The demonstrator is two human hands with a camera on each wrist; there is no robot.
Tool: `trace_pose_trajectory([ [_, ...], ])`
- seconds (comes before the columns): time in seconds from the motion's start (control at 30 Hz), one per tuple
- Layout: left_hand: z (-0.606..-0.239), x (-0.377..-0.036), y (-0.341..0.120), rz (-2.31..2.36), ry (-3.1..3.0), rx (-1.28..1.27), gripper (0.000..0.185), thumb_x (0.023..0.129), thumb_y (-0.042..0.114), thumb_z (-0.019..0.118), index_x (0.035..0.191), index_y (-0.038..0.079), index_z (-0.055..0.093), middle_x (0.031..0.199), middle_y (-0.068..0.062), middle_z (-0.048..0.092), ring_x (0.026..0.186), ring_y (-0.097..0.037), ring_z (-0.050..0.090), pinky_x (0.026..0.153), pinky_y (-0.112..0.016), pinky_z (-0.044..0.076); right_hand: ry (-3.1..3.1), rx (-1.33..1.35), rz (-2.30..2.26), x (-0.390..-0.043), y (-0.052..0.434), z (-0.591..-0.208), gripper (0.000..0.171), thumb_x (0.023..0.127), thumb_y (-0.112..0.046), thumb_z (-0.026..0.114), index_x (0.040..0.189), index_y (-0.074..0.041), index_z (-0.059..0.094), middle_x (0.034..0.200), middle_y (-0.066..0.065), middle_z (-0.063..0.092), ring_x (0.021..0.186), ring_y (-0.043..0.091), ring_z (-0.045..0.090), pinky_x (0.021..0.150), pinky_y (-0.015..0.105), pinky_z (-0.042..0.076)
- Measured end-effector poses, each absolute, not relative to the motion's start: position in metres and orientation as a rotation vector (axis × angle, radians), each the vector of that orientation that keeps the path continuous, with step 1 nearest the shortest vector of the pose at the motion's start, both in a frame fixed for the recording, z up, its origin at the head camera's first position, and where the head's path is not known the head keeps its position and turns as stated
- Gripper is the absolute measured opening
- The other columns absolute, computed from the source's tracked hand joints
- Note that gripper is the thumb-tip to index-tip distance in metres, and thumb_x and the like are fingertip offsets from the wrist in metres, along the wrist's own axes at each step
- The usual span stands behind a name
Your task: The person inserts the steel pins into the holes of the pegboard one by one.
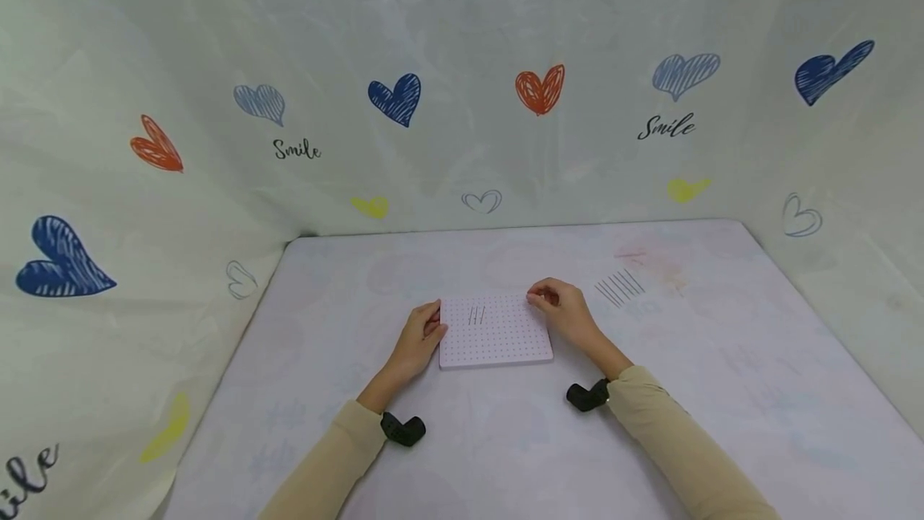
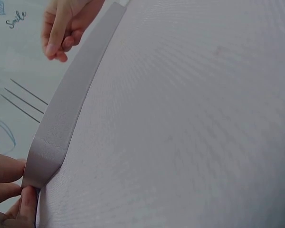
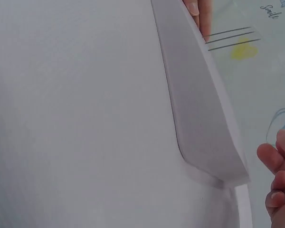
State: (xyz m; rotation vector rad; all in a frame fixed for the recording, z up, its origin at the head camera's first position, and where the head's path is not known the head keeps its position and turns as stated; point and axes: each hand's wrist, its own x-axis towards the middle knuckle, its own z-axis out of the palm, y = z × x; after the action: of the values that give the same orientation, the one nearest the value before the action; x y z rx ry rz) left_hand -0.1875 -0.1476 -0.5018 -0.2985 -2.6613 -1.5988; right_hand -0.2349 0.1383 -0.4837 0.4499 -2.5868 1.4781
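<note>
A pale pink pegboard (image 1: 495,335) lies flat on the table (image 1: 505,440). Three thin dark pins (image 1: 476,314) stand in its far left part. My left hand (image 1: 422,334) holds the board's left edge with curled fingers (image 2: 12,190) at its corner. My right hand (image 1: 557,302) hovers at the board's far right corner with its fingertips (image 2: 57,47) bunched together; nothing shows between them. The left wrist view shows the board's side edge (image 2: 61,123) and the pins (image 2: 23,99). The right wrist view shows the board's edge (image 3: 204,123), the pins (image 3: 230,38) and my right fingers (image 3: 278,190).
Several loose dark pins (image 1: 619,287) lie side by side on the table, right of the board. A heart-printed sheet (image 1: 462,103) walls the table at the back and both sides. A black wrist camera mount (image 1: 588,396) sits at each cuff.
</note>
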Motion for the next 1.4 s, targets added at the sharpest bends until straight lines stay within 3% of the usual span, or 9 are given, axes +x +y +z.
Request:
trace_pose_trajectory([
  [0.7, -0.506, -0.189, -0.149, -1.575, -2.670, -0.305, 0.051, 0.100, 0.001, 0.055, 0.146, -0.013, 0.037, 0.140, -0.029, 0.042, 0.120, -0.033, 0.049, 0.105, -0.045, 0.045, -2.559, 0.225, 1.332, -0.242, 0.190, -0.488, 0.015, 0.095, -0.011, 0.069, 0.101, 0.003, 0.072, 0.087, 0.011, 0.065, 0.075, 0.020, 0.048, 0.059, 0.022, 0.038],
  [1.4, -0.502, -0.187, -0.149, -1.596, -2.676, -0.293, 0.051, 0.100, 0.000, 0.054, 0.146, -0.013, 0.036, 0.142, -0.030, 0.040, 0.121, -0.033, 0.049, 0.106, -0.046, 0.044, -2.531, -0.024, 1.238, -0.244, 0.231, -0.498, 0.017, 0.091, -0.009, 0.073, 0.097, 0.006, 0.074, 0.083, 0.015, 0.065, 0.075, 0.019, 0.046, 0.060, 0.021, 0.034],
])
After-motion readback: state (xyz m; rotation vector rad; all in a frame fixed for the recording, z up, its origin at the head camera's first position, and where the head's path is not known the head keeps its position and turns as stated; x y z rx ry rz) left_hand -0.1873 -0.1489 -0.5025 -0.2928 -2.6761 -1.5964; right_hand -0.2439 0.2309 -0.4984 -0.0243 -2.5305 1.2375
